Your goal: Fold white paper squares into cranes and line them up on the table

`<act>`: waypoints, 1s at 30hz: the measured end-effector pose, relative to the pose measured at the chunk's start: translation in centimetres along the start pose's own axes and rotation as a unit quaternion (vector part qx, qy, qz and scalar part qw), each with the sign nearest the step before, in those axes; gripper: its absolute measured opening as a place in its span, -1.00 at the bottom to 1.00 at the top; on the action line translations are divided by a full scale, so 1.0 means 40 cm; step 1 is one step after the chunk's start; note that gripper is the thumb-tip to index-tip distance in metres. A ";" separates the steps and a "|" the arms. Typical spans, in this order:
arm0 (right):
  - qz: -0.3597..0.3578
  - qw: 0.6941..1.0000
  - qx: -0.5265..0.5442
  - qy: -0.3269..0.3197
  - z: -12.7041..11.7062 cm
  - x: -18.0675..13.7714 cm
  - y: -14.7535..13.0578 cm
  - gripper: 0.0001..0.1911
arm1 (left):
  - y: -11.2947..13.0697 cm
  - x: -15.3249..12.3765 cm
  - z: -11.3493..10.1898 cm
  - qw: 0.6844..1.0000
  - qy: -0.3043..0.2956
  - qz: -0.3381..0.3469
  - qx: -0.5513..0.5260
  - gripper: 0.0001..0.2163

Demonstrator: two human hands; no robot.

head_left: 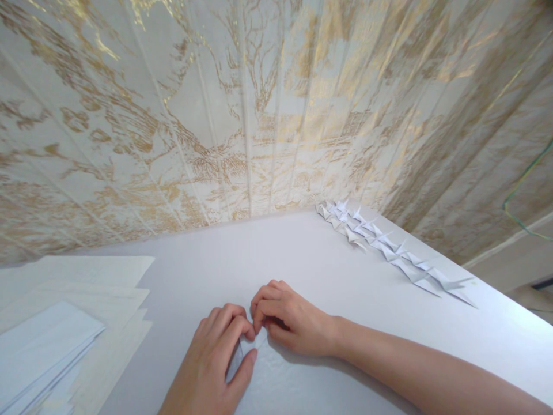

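Observation:
Between my hands lies a small piece of folded white paper (249,346), low on the white table. My left hand (220,351) curls around its left side, thumb and forefinger on the paper. My right hand (289,317) reaches in from the right, its fingers bent and pinching the far corner of the paper. The fingers cover much of the sheet, so the shape of the fold is partly hidden.
Rows of folded white paper cranes (380,239) stand along the table's right back edge. Stacked cream sheets (125,300) lie at the left, with folded white paper (52,340) on top. A gold-patterned curtain (242,115) hangs behind the white table (216,253).

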State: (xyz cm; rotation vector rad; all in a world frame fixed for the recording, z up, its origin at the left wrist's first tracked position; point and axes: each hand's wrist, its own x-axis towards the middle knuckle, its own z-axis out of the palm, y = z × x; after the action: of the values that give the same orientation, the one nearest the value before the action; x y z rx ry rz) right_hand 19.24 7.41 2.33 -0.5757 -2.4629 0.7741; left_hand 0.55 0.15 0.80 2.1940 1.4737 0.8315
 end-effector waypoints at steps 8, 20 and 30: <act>0.008 1.000 -0.009 -0.010 -0.001 0.001 -0.002 -0.71 | -0.001 0.001 -0.001 1.000 -0.009 -0.002 -0.005 -0.92; 0.004 1.000 -0.015 -0.015 -0.003 0.000 -0.001 -0.71 | 0.004 0.000 -0.006 1.000 -0.016 -0.001 0.016 -0.94; 0.006 1.000 -0.005 -0.016 -0.005 -0.001 -0.002 -0.72 | 0.007 0.006 -0.015 0.998 -0.056 0.005 0.038 -0.95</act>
State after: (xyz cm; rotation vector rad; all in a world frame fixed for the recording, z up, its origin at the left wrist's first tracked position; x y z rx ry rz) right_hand 19.36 7.44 2.52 -0.5870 -2.4957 0.7803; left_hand 0.45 0.25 1.48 2.2651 1.4641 0.6546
